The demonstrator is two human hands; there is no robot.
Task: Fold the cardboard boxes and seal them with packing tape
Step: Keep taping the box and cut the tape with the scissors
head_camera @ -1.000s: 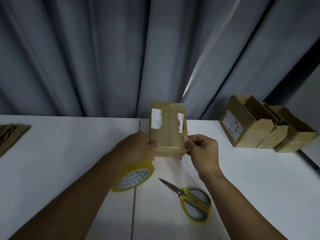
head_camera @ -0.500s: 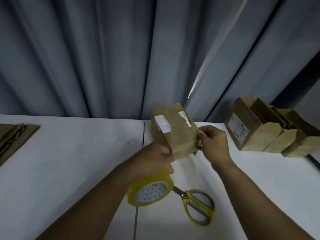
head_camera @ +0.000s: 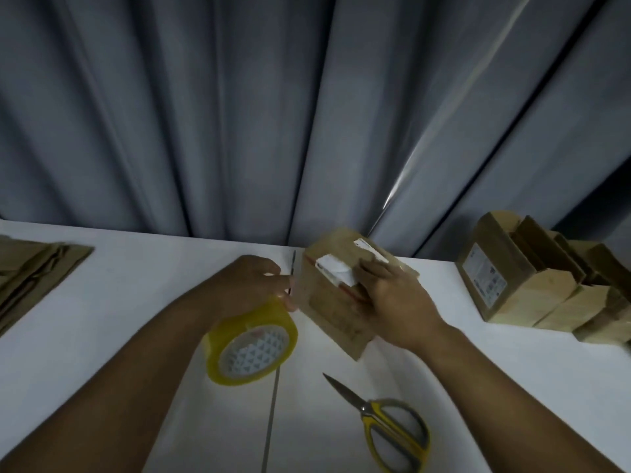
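Observation:
A small brown cardboard box (head_camera: pixel 333 303) with white labels is tilted above the white table (head_camera: pixel 119 319), its lower corner close to the tabletop. My right hand (head_camera: pixel 396 302) lies over its right side and grips it, fingers reaching across the labelled face. My left hand (head_camera: pixel 251 283) holds a yellow roll of packing tape (head_camera: pixel 252 339), which hangs below the fingers just left of the box. The left thumb sits right at the box's left edge.
Yellow-handled scissors (head_camera: pixel 392 431) lie shut on the table, near me and to the right. Several folded boxes (head_camera: pixel 519 278) stand in a row at the far right. Flat cardboard (head_camera: pixel 34 271) lies at the far left. A grey curtain (head_camera: pixel 239 114) hangs behind the table.
The box has turned and tipped to the right. My right hand went from pinching its near edge to lying over its side. The tape roll swung up and right with my left hand.

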